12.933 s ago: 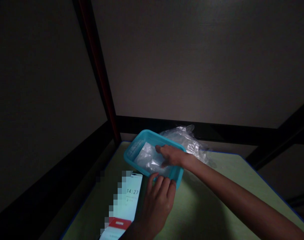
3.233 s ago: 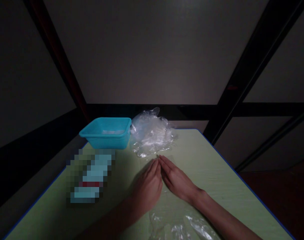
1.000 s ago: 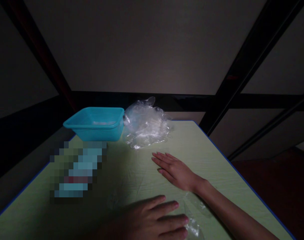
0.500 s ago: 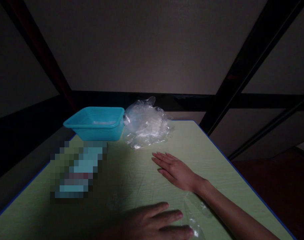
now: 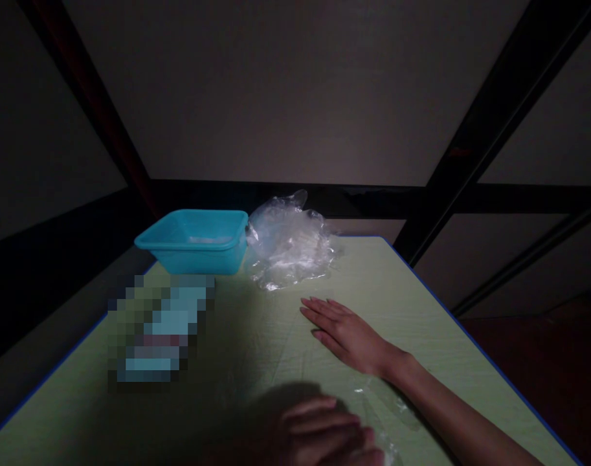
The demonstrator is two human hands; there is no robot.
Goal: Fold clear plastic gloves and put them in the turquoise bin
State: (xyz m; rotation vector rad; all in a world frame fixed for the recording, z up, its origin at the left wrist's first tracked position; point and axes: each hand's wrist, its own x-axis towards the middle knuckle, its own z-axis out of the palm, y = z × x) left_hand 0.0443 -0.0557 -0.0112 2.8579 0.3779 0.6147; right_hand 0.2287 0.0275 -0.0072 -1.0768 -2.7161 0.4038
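My right hand (image 5: 352, 333) lies palm down on the pale green tabletop, fingers stretched out and close together, gripping nothing. At the bottom edge of the view is my left hand (image 5: 324, 432), a little blurred, its fingers loosely bent and drawn near each other above a dark shadow. Thin clear plastic film (image 5: 383, 396) lies on the table between my left hand and right forearm, and faint creases suggest it spreads under both hands. Its outline is hard to make out. Beyond my right fingertips sits a crumpled heap of clear plastic (image 5: 292, 249).
A blue plastic basin (image 5: 198, 260) stands at the table's far left corner, beside the plastic heap. Nearer on the left lies a pixelated bluish object (image 5: 171, 323). The table (image 5: 387, 278) has a blue edge and stands near a dark panelled wall (image 5: 295, 97).
My left hand has lifted slightly and its spread fingers have come closer together and bent. My right hand stays flat in place. The whole view has shifted slightly.
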